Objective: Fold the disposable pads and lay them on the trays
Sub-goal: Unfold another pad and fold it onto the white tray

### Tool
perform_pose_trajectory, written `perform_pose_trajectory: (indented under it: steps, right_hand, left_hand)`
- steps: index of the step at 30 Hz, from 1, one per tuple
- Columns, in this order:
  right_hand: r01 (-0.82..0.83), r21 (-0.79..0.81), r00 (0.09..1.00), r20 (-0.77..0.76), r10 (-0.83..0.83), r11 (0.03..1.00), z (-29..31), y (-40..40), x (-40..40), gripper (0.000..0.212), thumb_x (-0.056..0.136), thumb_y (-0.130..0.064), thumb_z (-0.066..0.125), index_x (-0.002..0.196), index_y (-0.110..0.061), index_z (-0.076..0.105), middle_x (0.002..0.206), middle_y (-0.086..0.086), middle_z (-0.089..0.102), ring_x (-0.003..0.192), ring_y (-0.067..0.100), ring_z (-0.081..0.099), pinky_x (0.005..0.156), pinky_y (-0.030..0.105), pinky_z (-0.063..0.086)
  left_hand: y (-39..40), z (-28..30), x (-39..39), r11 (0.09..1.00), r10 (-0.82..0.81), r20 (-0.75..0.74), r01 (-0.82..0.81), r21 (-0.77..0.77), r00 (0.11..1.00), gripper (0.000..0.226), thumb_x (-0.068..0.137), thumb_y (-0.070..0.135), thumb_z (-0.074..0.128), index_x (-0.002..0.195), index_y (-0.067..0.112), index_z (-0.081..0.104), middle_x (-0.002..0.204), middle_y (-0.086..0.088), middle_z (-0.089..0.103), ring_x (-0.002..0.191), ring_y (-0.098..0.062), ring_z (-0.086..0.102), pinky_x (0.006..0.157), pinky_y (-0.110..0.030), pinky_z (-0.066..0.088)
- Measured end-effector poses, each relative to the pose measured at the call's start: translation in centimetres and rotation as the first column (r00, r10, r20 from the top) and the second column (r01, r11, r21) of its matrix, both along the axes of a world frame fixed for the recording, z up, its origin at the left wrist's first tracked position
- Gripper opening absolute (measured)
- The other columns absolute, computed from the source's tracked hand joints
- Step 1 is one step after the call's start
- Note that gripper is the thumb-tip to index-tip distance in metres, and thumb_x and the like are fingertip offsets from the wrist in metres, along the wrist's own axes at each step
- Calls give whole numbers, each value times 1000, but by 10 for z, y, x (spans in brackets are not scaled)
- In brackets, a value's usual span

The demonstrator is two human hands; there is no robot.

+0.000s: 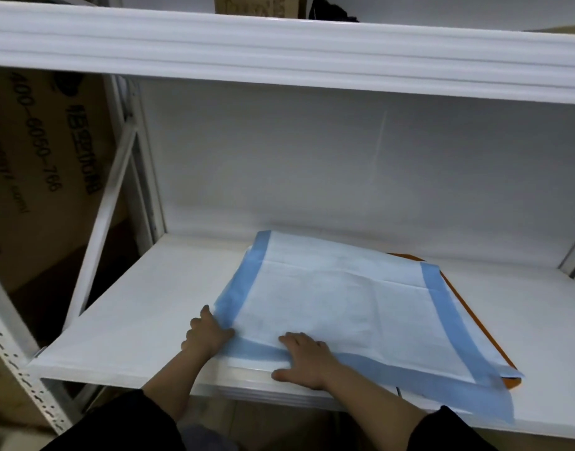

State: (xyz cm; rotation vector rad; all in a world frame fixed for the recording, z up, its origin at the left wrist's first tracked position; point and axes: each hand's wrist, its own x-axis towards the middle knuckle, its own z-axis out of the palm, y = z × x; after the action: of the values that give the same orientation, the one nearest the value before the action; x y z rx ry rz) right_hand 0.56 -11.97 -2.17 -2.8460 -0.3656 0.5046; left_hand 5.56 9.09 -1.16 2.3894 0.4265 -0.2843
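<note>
Covering one orange tray [504,354]: one pad [344,307], two hands.

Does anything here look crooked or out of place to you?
The blue-bordered pad sits askew on the orange tray: the tray's right edge and near corner stick out, and the pad's near edge hangs over the shelf front. Both hands are on it: left, right.

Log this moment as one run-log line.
stage: laying pad | pad: spread over orange tray on shelf | left hand: grips pad's near-left corner | right hand: flat on front edge
</note>
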Motion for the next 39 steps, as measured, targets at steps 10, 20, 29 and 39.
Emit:
perform_pose_trajectory:
  steps: [10, 20, 29, 39]
  right_hand:
    - [-50, 93, 999, 18, 48, 994, 7, 36, 14, 75, 89, -46, 54, 150, -22, 18, 157, 1, 20, 140, 23, 26, 114, 39, 25]
    - [16, 105, 938, 342, -51, 994, -4, 59, 30, 64, 88, -45, 53, 143, -19, 34, 142, 2, 45, 127, 19, 45, 101, 33, 38]
    - [191, 215, 764, 579, -283, 958, 12, 40, 48, 33, 101, -32, 33, 88, -19, 60, 84, -1, 68, 73, 15, 63, 58, 26, 36]
    - [182, 249, 789, 541, -292, 951, 16, 33, 49, 36, 102, -38, 30, 73, -21, 45, 78, -2, 65, 63, 5, 48, 44, 15, 23]
  left_hand:
    - [25, 4, 14, 966, 33, -2, -33, -255, 999, 21, 76, 9, 61, 57, 5, 52, 63, -10, 52, 61, -24, 51, 65, -31, 43]
    - [8, 47, 23, 847, -52, 94, 94, -524, 994, 15, 91, 19, 54, 79, 15, 47, 78, -4, 58, 63, -11, 55, 59, -24, 32]
    - [22, 17, 51, 907, 132, 163, -53, -418, 978, 58, 90, 22, 53, 142, 7, 33, 138, -13, 45, 125, -30, 46, 102, -36, 40]
    - [25, -9, 76, 980, -156, 187, 175, -91, 970, 14, 83, 18, 59, 74, 21, 49, 91, -3, 62, 80, -18, 55, 77, -31, 46]
